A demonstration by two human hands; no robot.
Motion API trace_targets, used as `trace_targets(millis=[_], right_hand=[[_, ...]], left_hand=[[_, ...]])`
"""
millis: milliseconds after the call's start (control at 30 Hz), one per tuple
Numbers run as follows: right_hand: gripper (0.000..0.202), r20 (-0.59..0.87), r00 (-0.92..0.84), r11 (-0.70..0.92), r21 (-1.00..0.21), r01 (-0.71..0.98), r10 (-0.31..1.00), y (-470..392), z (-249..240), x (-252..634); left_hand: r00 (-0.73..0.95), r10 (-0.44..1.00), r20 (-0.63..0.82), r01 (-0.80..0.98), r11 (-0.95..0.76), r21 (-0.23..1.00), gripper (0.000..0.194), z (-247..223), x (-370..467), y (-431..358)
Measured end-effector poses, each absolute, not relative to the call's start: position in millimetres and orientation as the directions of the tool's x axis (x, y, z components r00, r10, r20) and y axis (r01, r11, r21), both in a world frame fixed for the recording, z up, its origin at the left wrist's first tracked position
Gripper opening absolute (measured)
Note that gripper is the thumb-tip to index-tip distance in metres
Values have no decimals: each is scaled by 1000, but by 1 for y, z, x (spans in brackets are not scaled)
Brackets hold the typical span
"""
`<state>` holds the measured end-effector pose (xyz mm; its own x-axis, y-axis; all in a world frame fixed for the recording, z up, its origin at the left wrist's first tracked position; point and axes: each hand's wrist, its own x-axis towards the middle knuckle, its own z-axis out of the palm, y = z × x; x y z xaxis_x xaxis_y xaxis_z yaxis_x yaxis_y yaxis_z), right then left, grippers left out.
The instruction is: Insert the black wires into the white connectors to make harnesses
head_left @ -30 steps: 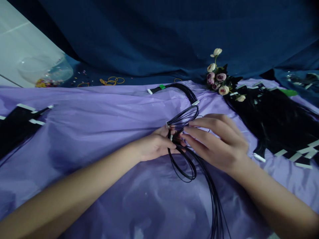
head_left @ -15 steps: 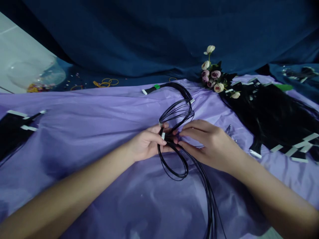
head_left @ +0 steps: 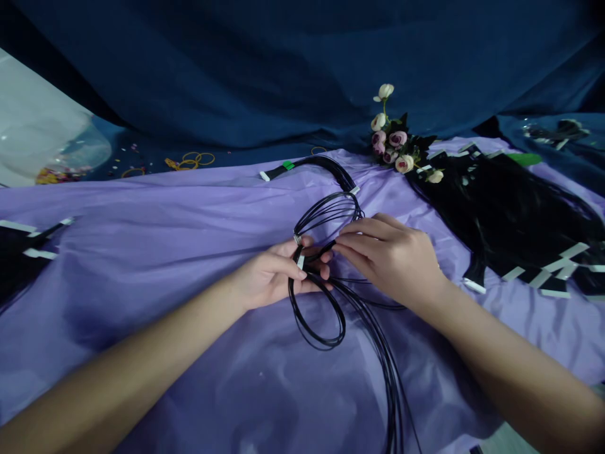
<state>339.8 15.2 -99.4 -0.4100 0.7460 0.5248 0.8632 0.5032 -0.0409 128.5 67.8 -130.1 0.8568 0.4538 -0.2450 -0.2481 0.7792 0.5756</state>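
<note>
My left hand (head_left: 283, 271) is closed around the middle of a looped bundle of thin black cables (head_left: 338, 321), its thumb pressed near a white connector (head_left: 301, 260). One loop stands above the hand and another hangs below it. The long loose ends run down toward the front edge. My right hand (head_left: 392, 255) pinches the black strands just right of the left fingers, thumb and fingertips together. Beyond the hands, a second black cable bundle (head_left: 326, 165) with a green tag (head_left: 287, 165) and white end connectors lies curved on the purple cloth (head_left: 189, 227).
A large pile of black cables with white connectors (head_left: 534, 214) lies at the right, more cables (head_left: 23, 261) at the left. Artificial flowers (head_left: 397, 142) stand at the back. Yellow rubber bands (head_left: 191, 161) and a clear bag (head_left: 70, 148) lie along the far edge before a dark blue cloth (head_left: 283, 69).
My right hand has risen slightly and now pinches strands higher up, beside the upper loop. My left hand keeps its hold. The whole view has shifted a little.
</note>
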Motion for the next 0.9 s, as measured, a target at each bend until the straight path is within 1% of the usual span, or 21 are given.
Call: trace_targets(millis=[133, 200, 300, 367, 533, 700, 767, 900], right_hand=[[13, 577, -359, 497, -95, 863, 734, 8, -93, 337], [12, 558, -344, 504, -158, 849, 755, 2, -88, 335], [12, 416, -337, 488, -338, 805, 845, -2, -85, 331], [15, 321, -346, 457, -399, 795, 882, -3, -88, 327], [17, 215, -351, 411, -402, 818, 911, 1, -98, 315], [13, 130, -249, 281, -446, 850, 960, 3, -100, 306], [14, 102, -229, 250, -434, 865, 968, 1, -99, 304], [20, 73, -206, 219, -371, 903, 976, -2, -98, 300]], left_hand=[[844, 477, -246, -267, 770, 579, 43, -131, 127, 68], [822, 497, -276, -275, 772, 573, 45, -131, 126, 68], [790, 516, -329, -281, 784, 554, 48, -131, 127, 69], [774, 524, -356, -282, 788, 548, 49, -131, 128, 69], [760, 525, -382, -262, 786, 560, 53, -131, 128, 68], [788, 507, -349, -251, 782, 570, 49, -130, 128, 66], [790, 508, -344, -247, 776, 580, 47, -129, 129, 66], [800, 509, -317, -254, 767, 589, 45, -126, 131, 65]])
